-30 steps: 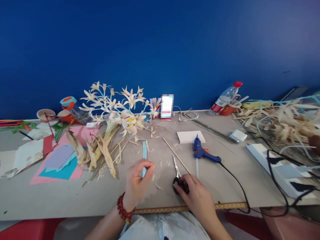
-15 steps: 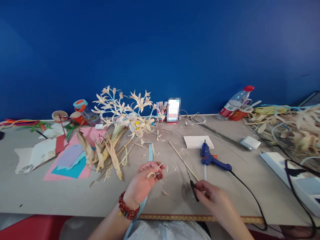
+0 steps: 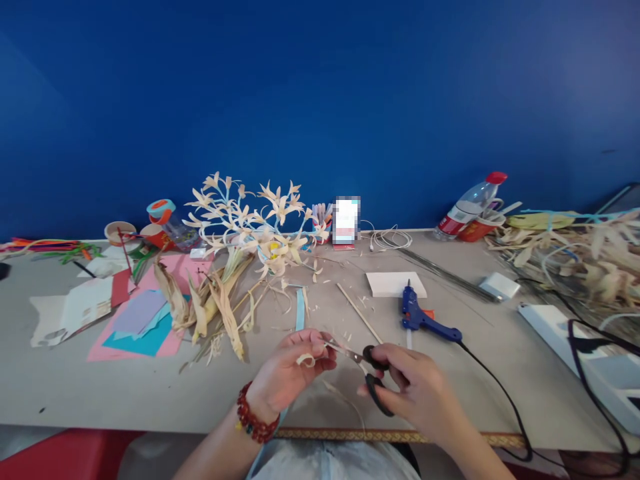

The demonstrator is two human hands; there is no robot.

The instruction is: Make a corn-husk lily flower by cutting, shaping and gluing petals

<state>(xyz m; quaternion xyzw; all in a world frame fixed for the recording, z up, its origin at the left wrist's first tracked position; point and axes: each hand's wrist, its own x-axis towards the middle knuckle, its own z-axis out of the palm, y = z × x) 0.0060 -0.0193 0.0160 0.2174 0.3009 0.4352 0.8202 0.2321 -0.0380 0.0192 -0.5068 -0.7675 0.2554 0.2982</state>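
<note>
Between its thumb and fingers, my left hand (image 3: 300, 363) pinches a narrow strip of pale corn husk (image 3: 306, 360), whose end curls below the thumb. My right hand (image 3: 417, 383) has its fingers in the black handles of a pair of scissors (image 3: 374, 380). The handles are spread, and the blades point left at my left hand's fingertips, where the strip's upper end is; whether they touch it I cannot tell. A pale thin stick (image 3: 359, 312) lies on the table beyond the scissors. Under my left wrist runs a light blue ribbon (image 3: 300, 310).
A blue glue gun (image 3: 417, 317) lies at right near a white card (image 3: 385, 283), its cord trailing to a power strip (image 3: 575, 353). Husk flowers (image 3: 275, 233) stand at the back. Dried husks (image 3: 227, 313) and coloured paper (image 3: 145, 333) lie left. A bottle (image 3: 470, 207) leans at back right.
My right hand has brought the scissors up from the table and turned them left, with the handles now spread. My left hand stays nearly in place, still pinching the husk strip.
</note>
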